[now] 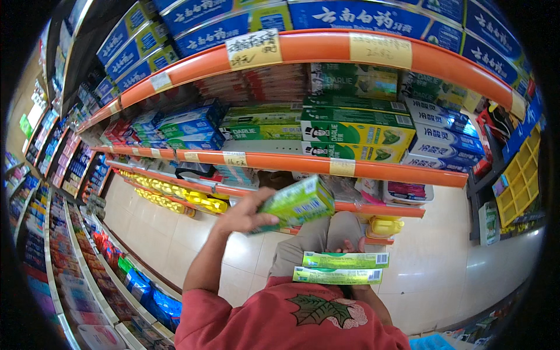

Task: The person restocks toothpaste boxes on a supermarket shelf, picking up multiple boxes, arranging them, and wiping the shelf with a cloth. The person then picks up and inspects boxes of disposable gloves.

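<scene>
Red shirt [251, 319] foremost, your left hand [248, 213] — nearer the middle orange shelf edge [289, 162] — clasps a green box [298, 204] below it, long axis roughly alongside; farther off, two slim cartons [338, 275] hide how your right hand [351, 245] grips.

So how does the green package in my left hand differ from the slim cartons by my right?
The green package in your left hand tilts, right end up; the slim cartons by your right hand lie nearly level. The package looks chunkier, the cartons narrower. Both are mostly green.
</scene>
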Action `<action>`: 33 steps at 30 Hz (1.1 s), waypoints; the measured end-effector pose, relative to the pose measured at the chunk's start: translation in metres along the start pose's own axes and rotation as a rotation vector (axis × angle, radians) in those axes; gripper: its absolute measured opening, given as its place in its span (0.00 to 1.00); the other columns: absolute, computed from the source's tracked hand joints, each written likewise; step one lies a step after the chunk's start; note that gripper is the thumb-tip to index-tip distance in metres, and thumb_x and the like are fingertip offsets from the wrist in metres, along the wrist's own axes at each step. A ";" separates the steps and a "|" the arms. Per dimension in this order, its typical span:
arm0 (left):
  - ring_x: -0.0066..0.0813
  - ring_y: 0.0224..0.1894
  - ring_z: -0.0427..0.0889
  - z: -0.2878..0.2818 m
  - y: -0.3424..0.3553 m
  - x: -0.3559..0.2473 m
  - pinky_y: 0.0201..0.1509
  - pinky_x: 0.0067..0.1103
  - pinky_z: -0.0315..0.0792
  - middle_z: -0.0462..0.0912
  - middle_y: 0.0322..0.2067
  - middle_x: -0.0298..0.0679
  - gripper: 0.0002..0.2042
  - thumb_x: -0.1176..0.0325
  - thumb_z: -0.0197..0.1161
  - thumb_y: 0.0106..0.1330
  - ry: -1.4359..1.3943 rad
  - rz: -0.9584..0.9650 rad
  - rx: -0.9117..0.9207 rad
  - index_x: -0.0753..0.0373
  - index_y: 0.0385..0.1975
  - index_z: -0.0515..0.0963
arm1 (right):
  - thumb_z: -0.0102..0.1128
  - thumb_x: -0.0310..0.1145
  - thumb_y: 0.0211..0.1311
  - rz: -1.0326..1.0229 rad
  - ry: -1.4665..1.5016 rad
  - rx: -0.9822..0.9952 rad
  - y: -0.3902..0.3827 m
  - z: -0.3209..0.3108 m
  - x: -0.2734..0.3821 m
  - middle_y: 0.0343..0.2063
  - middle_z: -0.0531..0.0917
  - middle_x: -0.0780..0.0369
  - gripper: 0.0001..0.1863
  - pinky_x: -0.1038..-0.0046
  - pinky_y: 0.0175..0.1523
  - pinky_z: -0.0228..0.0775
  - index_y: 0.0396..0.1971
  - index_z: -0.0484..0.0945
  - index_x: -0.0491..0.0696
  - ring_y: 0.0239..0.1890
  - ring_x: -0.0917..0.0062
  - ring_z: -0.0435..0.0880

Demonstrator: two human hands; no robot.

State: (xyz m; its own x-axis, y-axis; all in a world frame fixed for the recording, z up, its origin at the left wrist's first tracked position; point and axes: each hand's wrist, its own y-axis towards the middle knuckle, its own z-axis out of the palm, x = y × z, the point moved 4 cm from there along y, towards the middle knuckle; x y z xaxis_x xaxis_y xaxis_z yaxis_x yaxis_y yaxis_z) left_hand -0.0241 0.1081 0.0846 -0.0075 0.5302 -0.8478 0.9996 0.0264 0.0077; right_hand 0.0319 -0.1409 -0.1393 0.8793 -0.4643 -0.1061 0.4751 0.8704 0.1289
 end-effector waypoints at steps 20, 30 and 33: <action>0.45 0.52 0.64 -0.113 0.063 0.003 0.55 0.29 0.61 0.66 0.49 0.49 0.25 0.65 0.60 0.54 0.760 0.199 -0.357 0.66 0.51 0.63 | 0.32 0.60 0.59 -0.087 -0.057 -0.202 0.000 -0.003 0.000 0.25 0.81 0.58 0.32 0.55 0.61 0.47 0.28 0.75 0.45 0.36 0.67 0.78; 0.44 0.56 0.60 -0.107 0.094 0.026 0.57 0.30 0.60 0.65 0.51 0.49 0.26 0.66 0.60 0.52 0.855 0.114 -0.142 0.66 0.52 0.63 | 0.31 0.60 0.59 -0.066 -0.063 -0.114 0.002 -0.001 0.001 0.26 0.81 0.59 0.32 0.54 0.61 0.46 0.27 0.75 0.46 0.38 0.67 0.77; 0.44 0.57 0.58 -0.102 0.095 0.027 0.57 0.30 0.60 0.63 0.52 0.48 0.26 0.67 0.61 0.52 0.932 0.075 -0.114 0.65 0.52 0.63 | 0.32 0.60 0.59 -0.073 -0.056 -0.130 0.001 -0.006 0.001 0.26 0.81 0.59 0.32 0.54 0.62 0.45 0.27 0.75 0.46 0.39 0.67 0.77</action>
State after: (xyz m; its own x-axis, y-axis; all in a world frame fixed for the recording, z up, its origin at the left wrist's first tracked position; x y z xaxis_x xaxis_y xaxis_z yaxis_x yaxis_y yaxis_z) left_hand 0.0684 0.2115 0.1169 -0.0103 0.9970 -0.0772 0.9901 0.0210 0.1388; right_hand 0.0332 -0.1397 -0.1448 0.8448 -0.5322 -0.0552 0.5327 0.8463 -0.0063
